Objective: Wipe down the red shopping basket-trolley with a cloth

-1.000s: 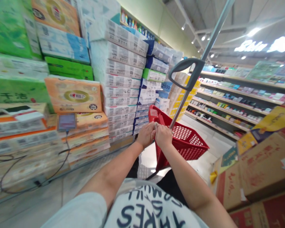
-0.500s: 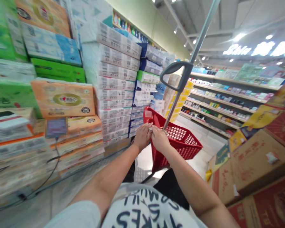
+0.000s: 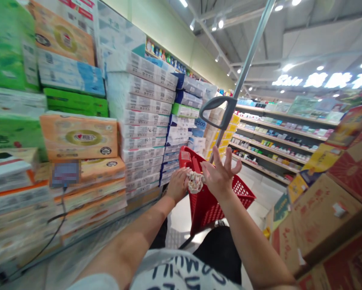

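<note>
Pinched in the fingers of my left hand (image 3: 178,185) is a small bunched-up cream cloth (image 3: 195,182) with coloured specks; its exact kind is unclear. My right hand (image 3: 221,177) is just to the right of it, fingers spread and raised, its thumb side close to the cloth. I cannot tell whether they touch. Beyond and below both hands is a red plastic shopping basket (image 3: 206,211) with perforated walls. A metal pole (image 3: 253,46) with a grey loop handle (image 3: 230,112) rises behind my right hand, its lower end hidden.
Stacked tissue packs (image 3: 79,137) and tall white packs (image 3: 147,117) line the left side. Cardboard boxes (image 3: 322,213) are piled at the right. Stocked shelves (image 3: 277,133) stand farther back. A dark cable (image 3: 55,229) trails down by the packs on the left.
My hands were together over the basket's near edge; now the right hand has come away with its fingers spread. The cream cloth, mostly hidden before, shows at my left hand.
</note>
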`<state>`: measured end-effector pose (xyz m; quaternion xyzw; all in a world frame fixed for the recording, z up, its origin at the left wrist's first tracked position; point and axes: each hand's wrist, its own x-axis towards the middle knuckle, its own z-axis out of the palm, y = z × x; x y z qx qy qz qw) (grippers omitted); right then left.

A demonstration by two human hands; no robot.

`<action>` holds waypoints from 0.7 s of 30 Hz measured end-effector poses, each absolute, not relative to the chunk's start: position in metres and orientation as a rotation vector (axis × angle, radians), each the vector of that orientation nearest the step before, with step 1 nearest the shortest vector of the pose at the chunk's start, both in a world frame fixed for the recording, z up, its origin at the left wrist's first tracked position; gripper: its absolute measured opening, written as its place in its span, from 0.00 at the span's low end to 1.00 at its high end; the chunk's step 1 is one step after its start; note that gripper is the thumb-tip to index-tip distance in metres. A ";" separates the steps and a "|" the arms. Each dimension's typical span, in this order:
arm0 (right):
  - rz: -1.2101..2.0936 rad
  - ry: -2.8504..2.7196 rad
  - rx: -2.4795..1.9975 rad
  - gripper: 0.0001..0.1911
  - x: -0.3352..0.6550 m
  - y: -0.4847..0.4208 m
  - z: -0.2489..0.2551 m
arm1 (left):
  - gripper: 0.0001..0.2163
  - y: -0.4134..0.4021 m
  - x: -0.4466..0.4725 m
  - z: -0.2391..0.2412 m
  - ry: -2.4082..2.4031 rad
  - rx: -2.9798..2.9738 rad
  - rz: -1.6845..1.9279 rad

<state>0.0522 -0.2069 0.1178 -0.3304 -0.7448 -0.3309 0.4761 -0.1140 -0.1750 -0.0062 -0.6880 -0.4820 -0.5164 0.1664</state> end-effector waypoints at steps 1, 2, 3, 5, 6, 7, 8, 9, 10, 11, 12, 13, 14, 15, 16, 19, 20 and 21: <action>-0.817 -1.823 -0.810 0.07 0.051 -0.209 0.119 | 0.17 -0.175 -0.114 -0.006 -1.366 -1.955 -1.469; -0.821 -1.823 -0.815 0.08 0.050 -0.212 0.121 | 0.17 -0.175 -0.115 -0.007 -1.359 -1.954 -1.467; -0.820 -1.818 -0.821 0.08 0.049 -0.215 0.123 | 0.17 -0.175 -0.115 -0.007 -1.351 -1.956 -1.461; -0.812 -1.803 -0.831 0.09 0.048 -0.223 0.129 | 0.16 -0.175 -0.116 -0.007 -1.336 -1.968 -1.446; -0.802 -1.797 -0.836 0.09 0.048 -0.227 0.132 | 0.16 -0.174 -0.117 -0.007 -1.331 -1.973 -1.438; -0.790 -1.801 -0.840 0.09 0.048 -0.230 0.136 | 0.17 -0.174 -0.117 -0.007 -1.328 -1.975 -1.432; -0.774 -1.819 -0.841 0.10 0.049 -0.231 0.138 | 0.17 -0.175 -0.117 -0.007 -1.326 -1.974 -1.429; -0.754 -1.846 -0.839 0.11 0.049 -0.231 0.140 | 0.17 -0.175 -0.118 -0.007 -1.328 -1.973 -1.427; -0.728 -1.886 -0.829 0.11 0.049 -0.230 0.139 | 0.17 -0.175 -0.118 -0.007 -1.332 -1.972 -1.426; -0.696 -1.938 -0.807 0.12 0.049 -0.226 0.136 | 0.17 -0.175 -0.118 -0.007 -1.336 -1.973 -1.427; -0.657 -2.003 -0.775 0.13 0.048 -0.221 0.130 | 0.17 -0.175 -0.118 -0.007 -1.338 -1.976 -1.429; -0.614 -2.075 -0.737 0.15 0.047 -0.215 0.121 | 0.17 -0.174 -0.118 -0.008 -1.336 -1.978 -1.433; -0.566 -2.152 -0.701 0.18 0.046 -0.208 0.110 | 0.17 -0.174 -0.119 -0.008 -1.329 -1.980 -1.437; -0.521 -2.227 -0.684 0.21 0.043 -0.200 0.098 | 0.17 -0.173 -0.119 -0.009 -1.315 -1.983 -1.441; -0.487 -2.273 -0.700 0.23 0.041 -0.193 0.085 | 0.17 -0.172 -0.120 -0.011 -1.300 -1.986 -1.447; -0.438 -2.328 -0.800 0.26 0.033 -0.170 0.049 | 0.19 -0.169 -0.123 -0.015 -1.294 -1.974 -1.486; -0.433 -2.335 -0.814 0.26 0.031 -0.165 0.040 | 0.19 -0.167 -0.124 -0.016 -1.296 -1.963 -1.501; -0.433 -2.339 -0.803 0.26 0.031 -0.160 0.032 | 0.20 -0.166 -0.127 -0.017 -1.290 -1.957 -1.513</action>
